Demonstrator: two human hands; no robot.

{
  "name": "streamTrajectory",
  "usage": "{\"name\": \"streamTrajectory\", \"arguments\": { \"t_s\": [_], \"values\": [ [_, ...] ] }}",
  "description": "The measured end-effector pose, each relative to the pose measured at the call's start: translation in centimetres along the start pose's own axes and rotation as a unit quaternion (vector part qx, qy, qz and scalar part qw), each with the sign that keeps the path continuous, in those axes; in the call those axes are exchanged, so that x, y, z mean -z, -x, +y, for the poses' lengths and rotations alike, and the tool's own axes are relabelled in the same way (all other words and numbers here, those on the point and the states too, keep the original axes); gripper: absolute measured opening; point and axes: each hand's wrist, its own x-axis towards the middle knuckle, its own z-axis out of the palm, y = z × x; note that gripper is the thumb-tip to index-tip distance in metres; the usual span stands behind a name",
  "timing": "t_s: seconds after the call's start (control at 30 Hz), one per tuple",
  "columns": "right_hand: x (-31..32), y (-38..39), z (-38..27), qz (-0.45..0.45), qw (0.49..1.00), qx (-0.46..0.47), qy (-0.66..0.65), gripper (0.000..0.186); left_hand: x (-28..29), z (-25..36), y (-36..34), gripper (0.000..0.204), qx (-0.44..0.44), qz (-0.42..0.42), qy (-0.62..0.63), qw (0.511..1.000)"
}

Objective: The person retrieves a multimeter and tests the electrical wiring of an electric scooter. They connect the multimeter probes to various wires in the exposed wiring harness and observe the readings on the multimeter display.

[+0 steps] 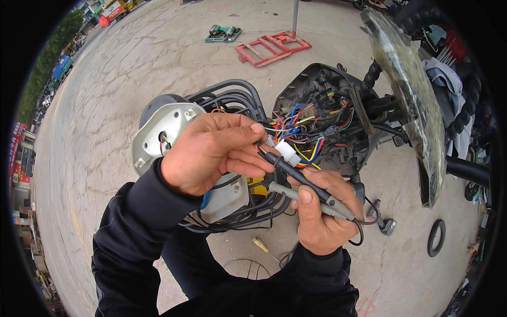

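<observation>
My right hand (327,214) is closed around two test probes side by side, a black probe (306,181) and a grey probe (311,202). The black one's tip end points up to my left hand (216,148). Between that hand's thumb and fingers are thin wires (259,148), partly hidden by the fingertips. A white plug connector (287,152) hangs just beyond the black probe. Behind it, many coloured wires (317,121) spill from the opened black front housing (296,84) of a scooter. A white shell panel (153,129) lies left of my left hand.
Black tubular bars (232,87) run beside the panel. A clear plastic-wrapped sheet (406,105) stands at right. On the concrete are a red metal frame (272,50), a green tool set (223,34), a yellow-handled screwdriver (261,244), a cordless tool (387,226) and a black ring (436,238).
</observation>
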Motion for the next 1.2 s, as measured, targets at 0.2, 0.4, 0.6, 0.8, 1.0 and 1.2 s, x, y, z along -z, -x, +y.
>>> {"name": "streamTrajectory", "arguments": {
  "t_s": [0.2,0.4,0.6,0.8,1.0,1.2],
  "values": [
    [0.0,-0.4,-0.1,-0.036,0.991,0.091,0.092,0.037,-0.3,-0.5,-0.1,0.023,-0.007,0.026,-0.005,1.000],
    [0.1,-0.5,-0.4,-0.083,0.954,0.215,0.190,0.053,-0.6,-0.7,0.1,0.023,-0.014,0.015,0.013,1.000],
    [-0.2,0.1,-0.3,-0.081,0.942,0.226,0.234,0.056,-1.1,-1.4,0.2,0.023,-0.037,0.034,0.023,0.998],
    [-0.5,0.1,0.6,-0.066,0.945,0.227,0.225,0.054,-1.4,-2.4,0.2,0.021,-0.058,0.043,0.053,0.996],
    [-0.9,0.2,0.7,-0.011,0.972,0.164,0.168,0.031,-1.5,-2.5,0.2,0.020,-0.069,0.047,0.028,0.996],
    [-0.7,-0.2,1.6,-0.047,0.956,0.228,0.177,0.055,-1.5,-2.6,0.2,0.019,-0.076,0.050,0.023,0.996]
  ]
}}
